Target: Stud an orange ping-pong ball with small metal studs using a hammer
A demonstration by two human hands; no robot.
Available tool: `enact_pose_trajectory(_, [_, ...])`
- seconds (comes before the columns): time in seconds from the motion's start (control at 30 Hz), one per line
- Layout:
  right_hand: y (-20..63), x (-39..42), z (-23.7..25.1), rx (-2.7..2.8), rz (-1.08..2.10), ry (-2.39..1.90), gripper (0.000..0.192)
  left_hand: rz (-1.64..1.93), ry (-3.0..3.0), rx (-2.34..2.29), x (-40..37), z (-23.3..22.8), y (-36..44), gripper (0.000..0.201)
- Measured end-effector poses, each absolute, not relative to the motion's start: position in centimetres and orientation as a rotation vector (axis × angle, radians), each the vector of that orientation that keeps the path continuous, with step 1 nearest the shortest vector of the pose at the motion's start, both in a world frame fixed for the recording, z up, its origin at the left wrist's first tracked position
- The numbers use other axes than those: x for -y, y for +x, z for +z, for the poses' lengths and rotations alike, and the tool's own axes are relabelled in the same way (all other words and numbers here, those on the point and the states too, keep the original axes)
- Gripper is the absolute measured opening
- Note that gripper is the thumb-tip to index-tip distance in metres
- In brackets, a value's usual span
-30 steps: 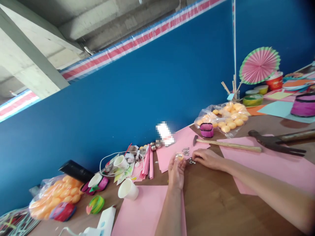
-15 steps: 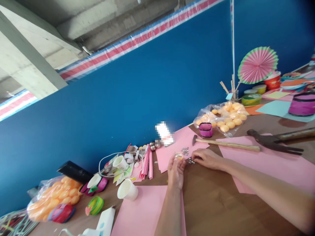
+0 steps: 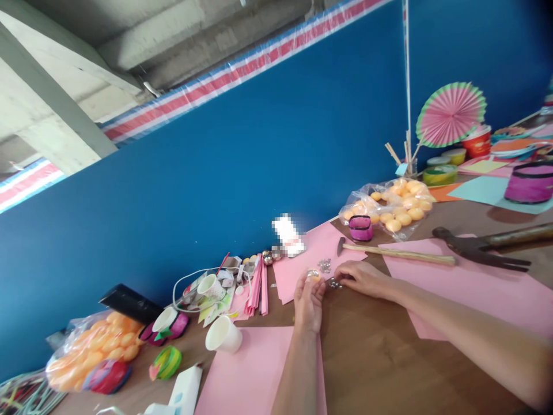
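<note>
Wooden table (image 3: 380, 357) runs along a blue wall (image 3: 259, 161), covered w/ pink paper sheets (image 3: 475, 282). Two clear bags of orange balls: one far right (image 3: 395, 210), one near left (image 3: 93, 349). A pink-green paper fan (image 3: 451, 114) stands at the back; a small hammer (image 3: 397, 252) lies on the pink paper, big dark shears (image 3: 479, 249) beyond it. White paper cup (image 3: 223, 334) sits near centre.

Left hand (image 3: 309, 302) is raised off the table, fingers closed round a small orange ball w/ metal bit on top (image 3: 314, 275). Right hand (image 3: 365, 279) rests on the table just beside it, fingertips pinched on small silver pieces (image 3: 333, 283); prob. little bells, too small to tell. More silver bits (image 3: 325, 266) lie on the paper nearby.

Vs 1 s ago: almost nothing has moved. Both hands keep the same pose, only the camera drifts slightly. Looks like the right hand is still picking a piece, none yet brought over to the ball.
</note>
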State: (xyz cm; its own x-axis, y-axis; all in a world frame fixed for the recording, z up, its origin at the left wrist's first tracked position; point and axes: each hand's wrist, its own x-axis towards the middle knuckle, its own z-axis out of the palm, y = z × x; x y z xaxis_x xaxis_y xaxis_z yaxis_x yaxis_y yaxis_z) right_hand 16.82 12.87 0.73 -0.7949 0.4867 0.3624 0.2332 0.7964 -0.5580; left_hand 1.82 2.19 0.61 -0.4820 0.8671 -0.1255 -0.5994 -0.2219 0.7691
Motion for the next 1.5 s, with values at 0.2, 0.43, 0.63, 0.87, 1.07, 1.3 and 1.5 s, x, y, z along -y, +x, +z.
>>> enact_pose_trajectory(0.2, [16.8, -12.7, 1.0, 2.382, 0.783, -0.547, 0.017, 1.827, 0.521, -1.023, -2.2, 0.4, 2.0, 0.037])
enact_pose_trajectory(0.43, [15.9, -12.1, 0.6, 2.156, 1.082, -0.544, 0.016, 1.770, 0.690, -1.115, -2.1, 0.6, 2.5, 0.037])
enact_pose_trajectory(0.63, [15.5, -12.2, 0.2, 2.035, 1.240, -0.537, 0.012, 1.732, 0.762, -1.141, -2.1, 0.6, 2.5, 0.036])
enact_pose_trajectory(0.87, [15.4, -12.2, 0.3, 1.986, 1.292, -0.562, 0.014, 1.745, 0.714, -1.103, -2.0, 0.5, 2.3, 0.036])
enact_pose_trajectory(1.07, [15.6, -12.0, 0.9, 1.993, 1.310, -0.524, 0.018, 1.754, 0.678, -1.109, -2.0, 0.6, 2.4, 0.034])
enact_pose_trajectory(1.3, [15.7, -12.1, 0.9, 2.034, 1.314, -0.495, 0.024, 1.750, 0.714, -1.111, -1.9, 0.5, 2.3, 0.033])
enact_pose_trajectory(1.5, [15.7, -12.1, 0.9, 2.037, 1.283, -0.513, 0.024, 1.752, 0.717, -1.110, -1.9, 0.6, 2.5, 0.036])
